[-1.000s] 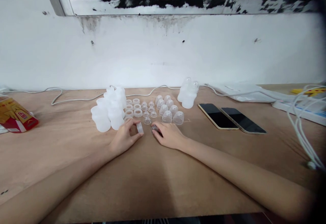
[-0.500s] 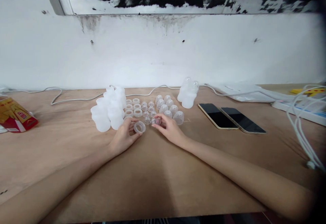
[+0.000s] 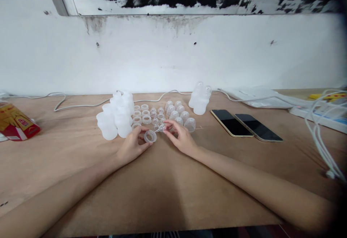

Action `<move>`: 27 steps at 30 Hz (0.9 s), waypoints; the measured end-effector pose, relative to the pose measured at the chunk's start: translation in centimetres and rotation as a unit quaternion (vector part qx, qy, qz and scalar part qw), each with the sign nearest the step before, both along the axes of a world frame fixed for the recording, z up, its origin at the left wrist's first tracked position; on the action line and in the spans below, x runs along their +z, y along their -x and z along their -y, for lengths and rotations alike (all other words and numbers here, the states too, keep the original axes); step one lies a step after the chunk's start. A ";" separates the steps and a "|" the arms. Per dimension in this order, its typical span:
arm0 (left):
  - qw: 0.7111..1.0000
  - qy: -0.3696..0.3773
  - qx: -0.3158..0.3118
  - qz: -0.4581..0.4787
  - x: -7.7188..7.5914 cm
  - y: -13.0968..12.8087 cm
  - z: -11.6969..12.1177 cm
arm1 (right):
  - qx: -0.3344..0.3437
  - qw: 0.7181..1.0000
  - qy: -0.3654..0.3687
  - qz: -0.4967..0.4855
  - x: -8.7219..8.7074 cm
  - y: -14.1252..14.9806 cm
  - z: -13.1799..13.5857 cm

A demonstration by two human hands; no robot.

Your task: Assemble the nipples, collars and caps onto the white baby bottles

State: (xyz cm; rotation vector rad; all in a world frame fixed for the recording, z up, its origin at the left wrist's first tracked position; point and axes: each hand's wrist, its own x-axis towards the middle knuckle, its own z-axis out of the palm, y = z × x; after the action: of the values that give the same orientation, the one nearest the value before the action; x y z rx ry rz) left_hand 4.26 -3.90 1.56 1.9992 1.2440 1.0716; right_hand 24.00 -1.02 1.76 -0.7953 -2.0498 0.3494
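My left hand (image 3: 132, 145) pinches a translucent plastic ring (image 3: 150, 136) and holds it tilted just above the wooden table (image 3: 162, 187). My right hand (image 3: 182, 137) pinches a small clear nipple-shaped piece (image 3: 162, 128) right beside the ring, its tip pointing at it. Behind the hands lie rows of white rings (image 3: 141, 114), small clear nipples (image 3: 157, 115) and clear dome caps (image 3: 181, 116). White plastic bottles (image 3: 115, 119) stand to the left of them.
More capped white bottles (image 3: 200, 99) stand at the back right. Two phones (image 3: 245, 124) lie face up to the right. White cables (image 3: 320, 129) and a power strip (image 3: 318, 117) fill the right side. A red and yellow carton (image 3: 15, 122) lies far left. A white wall rises behind.
My right hand has lifted the small clear piece off the table and brought it to the ring. My left hand has turned the ring so that its opening faces up.
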 end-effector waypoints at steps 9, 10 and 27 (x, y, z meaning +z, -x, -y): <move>0.995 -0.001 -0.051 0.081 0.2 -1.0 0.5 | 0.074 0.963 -0.247 0.085 0.3 0.9 1.4; 0.995 0.005 -0.051 0.089 0.2 -1.2 0.6 | 0.071 0.962 -0.250 0.081 0.4 1.0 1.4; 0.997 -0.009 -0.029 0.073 0.3 -1.1 0.8 | 0.098 0.963 -0.219 0.122 0.5 0.9 1.3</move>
State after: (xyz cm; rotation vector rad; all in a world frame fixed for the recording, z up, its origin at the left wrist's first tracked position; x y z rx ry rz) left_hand 5.34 -4.70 1.89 1.9208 1.0989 1.1803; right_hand 23.12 -2.32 2.29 -0.3777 -2.3268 -0.1046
